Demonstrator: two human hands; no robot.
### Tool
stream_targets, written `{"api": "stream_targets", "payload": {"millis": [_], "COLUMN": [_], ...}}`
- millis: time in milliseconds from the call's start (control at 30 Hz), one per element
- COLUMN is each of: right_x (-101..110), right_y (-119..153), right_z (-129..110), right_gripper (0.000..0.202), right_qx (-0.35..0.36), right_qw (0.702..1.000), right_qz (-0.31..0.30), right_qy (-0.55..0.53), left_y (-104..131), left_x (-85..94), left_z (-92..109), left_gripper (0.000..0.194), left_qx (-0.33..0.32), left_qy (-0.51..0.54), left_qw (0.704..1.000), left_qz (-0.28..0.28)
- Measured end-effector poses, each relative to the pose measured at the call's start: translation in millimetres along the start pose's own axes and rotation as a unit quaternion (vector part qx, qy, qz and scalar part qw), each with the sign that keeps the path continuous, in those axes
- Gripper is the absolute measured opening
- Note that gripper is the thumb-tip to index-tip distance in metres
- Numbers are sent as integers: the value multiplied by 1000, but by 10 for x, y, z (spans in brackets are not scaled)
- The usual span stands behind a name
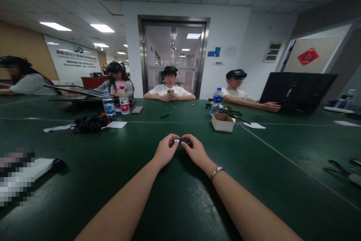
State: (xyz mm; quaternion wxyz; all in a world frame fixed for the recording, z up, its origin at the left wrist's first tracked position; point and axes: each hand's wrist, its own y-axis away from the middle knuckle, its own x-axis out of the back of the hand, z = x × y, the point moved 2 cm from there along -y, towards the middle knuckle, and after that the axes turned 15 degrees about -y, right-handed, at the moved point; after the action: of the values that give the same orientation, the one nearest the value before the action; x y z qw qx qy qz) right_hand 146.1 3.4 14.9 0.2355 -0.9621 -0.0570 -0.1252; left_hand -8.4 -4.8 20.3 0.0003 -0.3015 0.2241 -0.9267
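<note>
Out over the middle of the green table, both my hands meet at one small object. My left hand (167,151) pinches the shiny, pale end of a small black piece (183,140) between thumb and fingertips. On its other side, my right hand (196,151) grips the dark end, also thumb against fingers; a metal band sits on that wrist. The piece is short and held roughly level, too small for me to tell its kind. Fingers cover part of both ends.
Ahead lie a screwdriver (166,114), an open cardboard box (222,123) and water bottles (124,100). A tangle of black cables (91,122) rests on the left, near white paper (115,125). Several people sit around the table (118,165); one holds a phone (170,92). A large black panel (299,92) stands right.
</note>
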Motion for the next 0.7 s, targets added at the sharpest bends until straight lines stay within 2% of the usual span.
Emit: {"api": "stream_targets", "payload": {"millis": [133, 467, 567, 700], "right_x": [-11, -24, -16, -4], "right_y": [5, 18, 13, 5], "right_z": [-22, 7, -2, -5], "right_gripper": [21, 23, 23, 23], "right_qx": [0, 11, 7, 7], "right_qw": [1000, 1000, 1000, 1000], "right_qz": [-2, -16, -14, -1], "right_qy": [-5, -8, -10, -8], "left_y": [-3, 18, 15, 1], "left_x": [3, 45, 26, 12], "left_z": [-27, -26, -35, -33], "left_gripper": [24, 54, 51, 33], "left_qx": [16, 94, 98, 49], "left_qy": [-22, -111, -90, -4], "left_qw": [1000, 989, 990, 999], "left_qz": [8, -32, -36, 0]}}
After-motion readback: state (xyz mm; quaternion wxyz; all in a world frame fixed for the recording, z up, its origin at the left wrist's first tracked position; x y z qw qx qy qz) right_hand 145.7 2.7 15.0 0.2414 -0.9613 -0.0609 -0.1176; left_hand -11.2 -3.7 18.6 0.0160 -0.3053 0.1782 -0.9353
